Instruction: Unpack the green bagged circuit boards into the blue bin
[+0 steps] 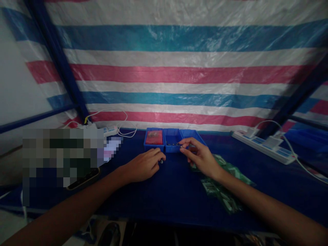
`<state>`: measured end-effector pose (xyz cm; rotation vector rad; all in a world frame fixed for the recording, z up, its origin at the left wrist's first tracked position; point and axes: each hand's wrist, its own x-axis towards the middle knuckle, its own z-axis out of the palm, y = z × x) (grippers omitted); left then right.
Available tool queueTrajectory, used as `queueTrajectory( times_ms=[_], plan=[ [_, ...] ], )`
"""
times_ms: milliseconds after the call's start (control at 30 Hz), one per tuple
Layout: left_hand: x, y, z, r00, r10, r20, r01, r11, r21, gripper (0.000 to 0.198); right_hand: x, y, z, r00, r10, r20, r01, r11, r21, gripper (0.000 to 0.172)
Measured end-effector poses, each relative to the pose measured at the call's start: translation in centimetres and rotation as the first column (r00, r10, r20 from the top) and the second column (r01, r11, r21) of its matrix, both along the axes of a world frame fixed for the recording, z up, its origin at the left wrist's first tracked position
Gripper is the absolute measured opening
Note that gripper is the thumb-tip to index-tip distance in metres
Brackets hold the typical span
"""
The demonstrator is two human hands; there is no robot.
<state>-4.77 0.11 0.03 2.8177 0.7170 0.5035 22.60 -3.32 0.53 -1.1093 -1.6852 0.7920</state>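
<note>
My left hand [147, 164] rests low over the table in front of the bins, its fingers curled. A small shiny metal piece [161, 161] shows at its fingertips, too small to name exactly. My right hand [201, 155] is at the front edge of the middle blue bin [172, 134], thumb and forefinger pinched together. Something tiny and bright is between them, its kind unclear. Several small dark metal pieces [169, 144] lie inside that bin. Green packets [225, 198], seemingly clear bags with parts inside, lie under and beside my right wrist.
A blue bin [146, 145] with a red packet [154, 137] stands at left, another blue bin [192, 135] at right. Power strips [266, 148] with white cables lie on both sides. A dark phone-like object [85, 178] is at left, beside a blurred-out area. A striped sheet [164, 75] hangs behind.
</note>
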Motion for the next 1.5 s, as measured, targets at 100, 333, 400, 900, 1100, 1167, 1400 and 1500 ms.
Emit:
queueTrajectory(
  times_ms=[100, 333, 400, 900, 1100, 1167, 1400, 1500],
  plan=[
    [0.0, 0.0, 0.1, 1.000, -0.005, 0.007, 0.005, 1.000, 0.008, 0.033, 0.0, 0.0, 0.0, 0.998, -0.034, 0.051, 0.032, 0.999, 0.042, 0.024],
    [0.0, -0.1, 0.2, 1.000, -0.004, 0.014, 0.004, 1.000, -0.017, 0.031, 0.2, 0.2, -0.2, 0.985, -0.138, 0.105, 0.116, 0.974, 0.195, 0.024],
    [0.0, 0.0, 0.2, 1.000, -0.001, 0.017, 0.001, 1.000, -0.016, 0.030, 0.2, 0.1, -0.1, 0.990, -0.116, 0.083, 0.103, 0.983, 0.151, 0.022],
    [0.1, 0.0, 0.0, 1.000, -0.003, 0.010, 0.003, 1.000, -0.001, 0.030, -0.4, 0.1, 1.0, 0.977, 0.062, -0.206, -0.097, 0.982, -0.164, 0.030],
    [0.0, 0.0, 0.1, 1.000, -0.008, -0.018, 0.008, 1.000, -0.001, 0.031, -0.3, 0.2, 0.7, 0.983, 0.042, -0.178, -0.065, 0.990, -0.123, 0.035],
    [0.0, 0.0, 0.2, 1.000, 0.001, -0.022, -0.001, 1.000, -0.008, 0.029, -0.2, 0.2, 0.5, 0.992, 0.021, -0.128, -0.030, 0.997, -0.069, 0.033],
    [0.1, 0.0, 0.2, 0.999, 0.011, -0.035, -0.011, 1.000, -0.002, 0.027, 0.4, -0.5, 0.6, 0.949, -0.050, 0.311, -0.032, 0.967, 0.252, 0.010],
    [0.1, 0.0, 0.2, 0.999, 0.016, -0.038, -0.016, 1.000, 0.001, 0.027, 0.5, -0.6, 0.8, 0.899, -0.064, 0.434, -0.092, 0.940, 0.329, 0.010]
  ],
)
